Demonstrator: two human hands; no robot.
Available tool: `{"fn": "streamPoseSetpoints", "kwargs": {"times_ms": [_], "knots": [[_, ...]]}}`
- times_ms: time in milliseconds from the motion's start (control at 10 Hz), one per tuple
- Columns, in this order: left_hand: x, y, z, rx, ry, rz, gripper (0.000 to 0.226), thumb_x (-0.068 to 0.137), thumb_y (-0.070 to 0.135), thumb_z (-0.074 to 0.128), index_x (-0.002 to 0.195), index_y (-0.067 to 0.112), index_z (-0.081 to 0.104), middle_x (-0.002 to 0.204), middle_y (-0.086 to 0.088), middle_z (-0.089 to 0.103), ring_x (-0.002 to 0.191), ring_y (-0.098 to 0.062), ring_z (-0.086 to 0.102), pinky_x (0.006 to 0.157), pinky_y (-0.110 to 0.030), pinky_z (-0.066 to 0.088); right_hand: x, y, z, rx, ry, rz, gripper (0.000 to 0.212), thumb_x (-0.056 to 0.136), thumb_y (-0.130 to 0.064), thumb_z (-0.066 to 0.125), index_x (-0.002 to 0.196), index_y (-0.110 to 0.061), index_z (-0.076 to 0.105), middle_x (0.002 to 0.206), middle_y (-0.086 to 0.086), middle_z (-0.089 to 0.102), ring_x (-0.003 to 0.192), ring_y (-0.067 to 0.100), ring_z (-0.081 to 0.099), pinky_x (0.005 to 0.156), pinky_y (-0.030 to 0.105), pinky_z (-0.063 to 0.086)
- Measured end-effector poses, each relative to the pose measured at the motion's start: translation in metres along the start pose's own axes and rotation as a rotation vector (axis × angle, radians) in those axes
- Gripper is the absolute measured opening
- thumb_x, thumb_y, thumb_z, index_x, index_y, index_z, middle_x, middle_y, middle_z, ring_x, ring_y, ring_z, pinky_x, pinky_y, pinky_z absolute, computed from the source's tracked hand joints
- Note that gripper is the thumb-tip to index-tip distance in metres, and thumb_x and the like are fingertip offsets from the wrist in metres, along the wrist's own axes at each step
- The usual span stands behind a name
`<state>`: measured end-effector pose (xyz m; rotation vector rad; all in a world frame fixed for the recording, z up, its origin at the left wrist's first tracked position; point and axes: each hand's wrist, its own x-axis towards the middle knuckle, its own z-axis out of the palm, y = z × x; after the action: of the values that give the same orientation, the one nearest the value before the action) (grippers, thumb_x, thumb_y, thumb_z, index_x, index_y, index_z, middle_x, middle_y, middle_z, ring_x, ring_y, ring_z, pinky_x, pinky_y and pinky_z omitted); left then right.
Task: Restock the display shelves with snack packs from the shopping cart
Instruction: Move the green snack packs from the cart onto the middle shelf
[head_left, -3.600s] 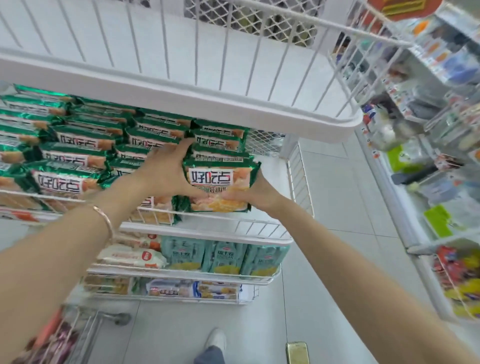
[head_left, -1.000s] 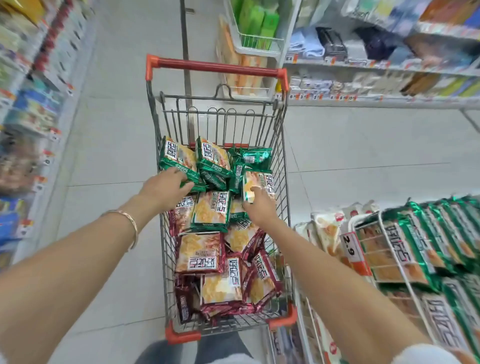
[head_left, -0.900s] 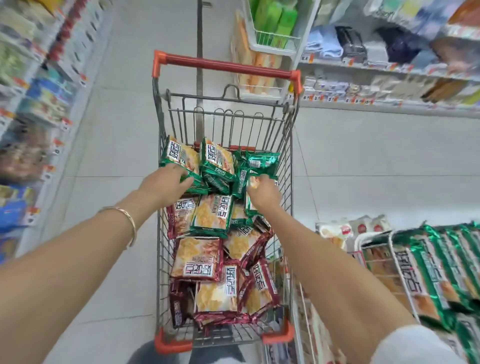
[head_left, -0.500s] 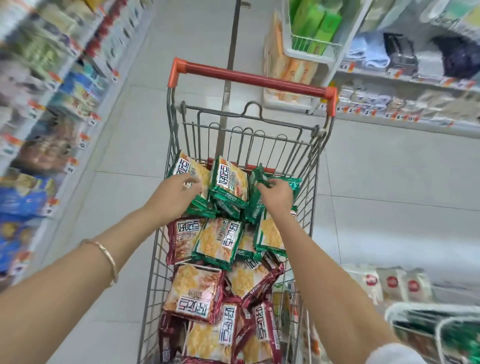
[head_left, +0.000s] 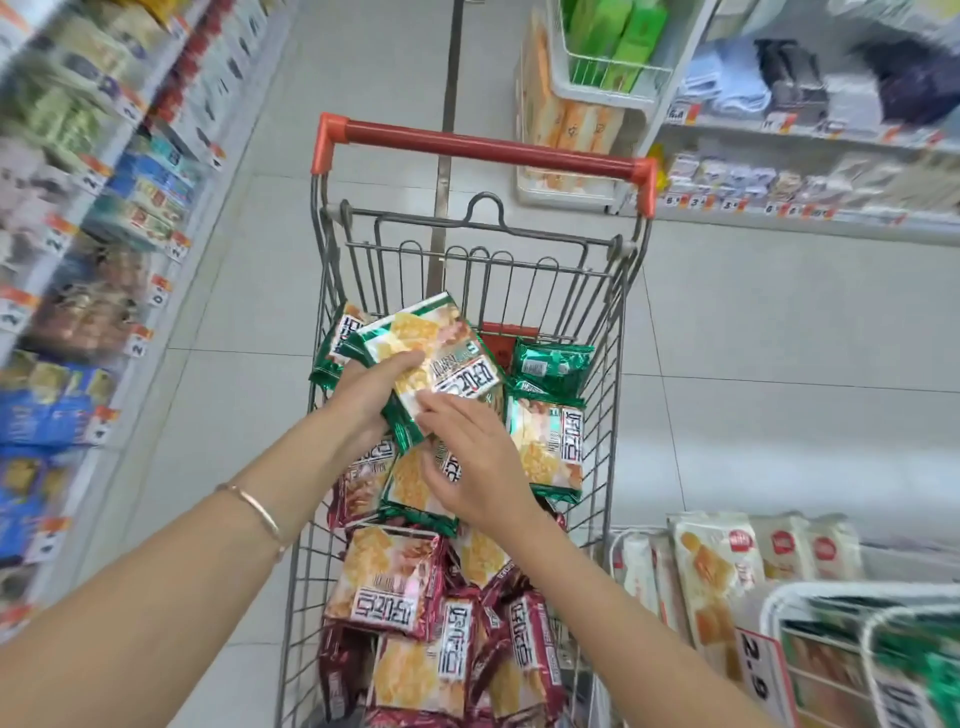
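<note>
A wire shopping cart (head_left: 618, 322) with a red handle stands in front of me, full of snack packs. Green packs fill its far half, dark red packs (head_left: 395, 587) its near half. My left hand (head_left: 371, 395) grips a small stack of green snack packs (head_left: 436, 353) lifted above the pile, thumb on top. My right hand (head_left: 467, 457) lies flat beside it, fingertips touching the stack's near edge, palm over another green pack (head_left: 548, 441). The display shelf basket (head_left: 810, 597) with green packs shows at the lower right corner.
Stocked store shelves (head_left: 93, 218) run along the left of the aisle. More shelving (head_left: 805, 171) and a white wire rack with green boxes (head_left: 608, 52) stand beyond the cart on the right. Pale snack bags (head_left: 717, 571) sit at the right of the cart. Grey tiled floor lies between.
After placing packs on the shelf, I turned to the cart. My left hand has gathered green packs and lifted them; my right hand moved from the far packs to the stack's edge.
</note>
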<state>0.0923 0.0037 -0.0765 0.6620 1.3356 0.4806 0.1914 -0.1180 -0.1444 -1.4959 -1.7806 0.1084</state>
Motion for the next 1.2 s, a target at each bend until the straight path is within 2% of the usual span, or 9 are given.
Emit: {"fn": "streamPoseSetpoints", "kwargs": {"times_ms": [100,300,500,600,700,800,900,1000,1200], "knots": [[0.001,0.004,-0.019,-0.004,-0.005,0.055,0.034,0.09,0.009,0.069,0.122,0.002,0.062,0.093,-0.01,0.074,0.075,-0.021,0.074,0.059,-0.03,0.056,-0.01,0.005,-0.005,-0.045,-0.108,0.179,0.043,0.09,-0.022,0.061,0.132,-0.011,0.06,0.146,0.003,0.053,0.137,0.019,0.046,0.116,0.045,0.034],[-0.017,0.0,-0.024,-0.077,-0.161,0.064,0.037,0.084,0.018,0.072,0.119,0.011,0.064,0.11,-0.012,0.075,0.107,-0.031,0.07,0.085,-0.044,0.055,0.031,-0.01,-0.022,1.213,-0.171,1.265,0.064,0.092,-0.042,0.063,0.143,-0.008,0.045,0.142,0.015,0.056,0.124,0.031,0.057,0.11,0.05,0.043],[-0.033,0.015,-0.072,0.028,-0.467,-0.022,0.113,0.037,0.073,0.087,0.127,0.011,0.058,0.123,-0.009,0.07,0.112,-0.026,0.068,0.095,-0.044,0.049,0.06,0.025,-0.062,1.234,-0.265,1.122,0.036,0.094,-0.003,0.057,0.126,-0.019,0.056,0.107,0.005,0.07,0.088,0.021,0.066,0.078,0.034,0.054],[-0.037,0.017,-0.074,0.216,-0.461,-0.024,0.076,0.069,0.069,0.074,0.123,0.017,0.059,0.122,-0.011,0.07,0.103,-0.027,0.071,0.094,-0.046,0.051,0.082,0.028,-0.08,0.921,-0.656,0.897,0.045,0.091,-0.008,0.066,0.134,-0.02,0.059,0.108,0.0,0.07,0.088,0.015,0.063,0.076,0.025,0.048],[-0.041,0.01,-0.067,0.453,-0.403,0.0,0.062,0.069,0.035,0.084,0.121,0.011,0.061,0.113,-0.012,0.074,0.099,-0.029,0.073,0.091,-0.043,0.055,0.096,0.015,-0.067,0.83,-0.658,0.848,0.035,0.095,-0.02,0.065,0.13,-0.019,0.063,0.12,0.003,0.071,0.099,0.011,0.068,0.09,0.026,0.051],[-0.035,-0.004,-0.084,0.361,-0.076,0.132,0.043,0.079,0.017,0.079,0.119,0.01,0.064,0.104,-0.008,0.076,0.098,-0.027,0.073,0.078,-0.036,0.058,0.085,0.033,-0.044,0.886,-0.373,1.154,0.04,0.105,-0.031,0.049,0.137,-0.007,0.055,0.119,0.007,0.069,0.107,0.022,0.066,0.091,0.033,0.052],[-0.029,-0.014,-0.111,0.18,0.136,0.177,0.04,0.083,0.015,0.078,0.121,0.01,0.064,0.104,-0.007,0.075,0.085,-0.022,0.074,0.062,-0.027,0.056,0.04,0.041,-0.008,0.567,-0.647,1.417,0.047,0.102,-0.02,0.056,0.143,0.0,0.046,0.126,0.016,0.064,0.109,0.029,0.067,0.072,0.026,0.059],[-0.028,-0.021,-0.123,0.08,0.196,0.165,0.039,0.085,0.014,0.077,0.12,0.007,0.063,0.098,-0.008,0.075,0.07,-0.016,0.072,0.051,-0.023,0.053,-0.011,0.029,0.035,0.382,-0.859,1.452,0.053,0.094,-0.023,0.067,0.139,-0.001,0.051,0.138,0.015,0.058,0.125,0.032,0.058,0.099,0.035,0.053],[-0.029,-0.019,-0.125,0.036,0.286,0.19,0.021,0.095,0.034,0.066,0.106,0.017,0.063,0.089,0.0,0.07,0.051,-0.002,0.067,0.041,-0.017,0.048,-0.044,0.019,0.078,0.612,-0.485,1.688,0.059,0.087,-0.02,0.074,0.136,-0.002,0.048,0.133,0.016,0.057,0.102,0.028,0.058,0.081,0.035,0.051]]}}
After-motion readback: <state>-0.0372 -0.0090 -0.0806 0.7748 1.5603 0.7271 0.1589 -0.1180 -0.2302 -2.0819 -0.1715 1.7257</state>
